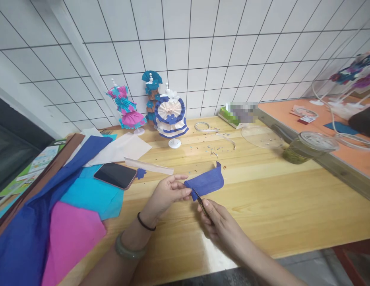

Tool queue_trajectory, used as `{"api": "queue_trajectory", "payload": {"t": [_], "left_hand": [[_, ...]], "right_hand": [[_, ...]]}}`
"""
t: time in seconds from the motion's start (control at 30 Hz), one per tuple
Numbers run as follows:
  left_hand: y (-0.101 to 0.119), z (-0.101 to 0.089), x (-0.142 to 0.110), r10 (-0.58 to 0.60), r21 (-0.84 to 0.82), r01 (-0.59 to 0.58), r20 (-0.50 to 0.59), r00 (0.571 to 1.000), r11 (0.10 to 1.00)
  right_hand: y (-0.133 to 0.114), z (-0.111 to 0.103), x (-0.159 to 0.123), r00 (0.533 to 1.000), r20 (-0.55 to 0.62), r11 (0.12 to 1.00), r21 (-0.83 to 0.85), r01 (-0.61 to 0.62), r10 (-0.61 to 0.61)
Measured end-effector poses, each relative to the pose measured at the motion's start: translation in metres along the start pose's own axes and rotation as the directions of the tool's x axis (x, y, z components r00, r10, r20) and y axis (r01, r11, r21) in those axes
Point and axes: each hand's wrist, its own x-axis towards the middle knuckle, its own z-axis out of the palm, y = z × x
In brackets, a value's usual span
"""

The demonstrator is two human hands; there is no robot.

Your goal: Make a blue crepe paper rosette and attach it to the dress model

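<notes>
- On my feed, the rectangular deep-blue crepe-paper piece is held just above the worktop, its left end bunched and its far right corner curled up.
- I see the fingers of the left hand pinched on that bunched left end.
- The right hand has its fingers wrapped round the slim dark metal scissors; their tip meets the paper close beside the left fingertips.
- Just beyond the left hand lie a long cream paper strip, a small blue flower-shaped paper cutout and a black-screened phone, so I have little room that way.
- Farther left, overlapping blue, pink and turquoise crepe sheets cover that side.
- Toward the wall I make out a blue-and-cream ruffled paper figure on a white stand, a pale roll of tape and tiny scattered scraps.
- My widest room is rightward, where the pale wooden worktop runs from the right hand toward the orange tabletop; a clear round container with greenish contents stands near that border.
- The worktop's near edge slants upward to the right, beneath the right forearm.
</notes>
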Motion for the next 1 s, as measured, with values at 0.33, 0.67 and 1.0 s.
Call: {"api": "queue_trajectory", "payload": {"t": [0.33,0.67,1.0], "left_hand": [[-0.0006,-0.0016,0.0006,-0.002,0.009,0.002,0.032,0.999,1.000],[-0.0002,0.0005,0.0007,-0.008,0.032,0.007,0.023,1.000,0.999],[0.0006,0.0009,0.0013,-0.016,0.047,0.015,0.017,1.000,0.999]], "right_hand": [[-0.0018,0.0004,-0.0028,1.000,0.025,1.000,0.025,0.000,-0.001],[-0.0027,0.0031,0.0010,1.000,0.022,0.999,0.046,0.006,-0.007],[-0.0040,0.0060,0.0018,0.999,-0.031,0.999,0.046,-0.015,0.017]]}}
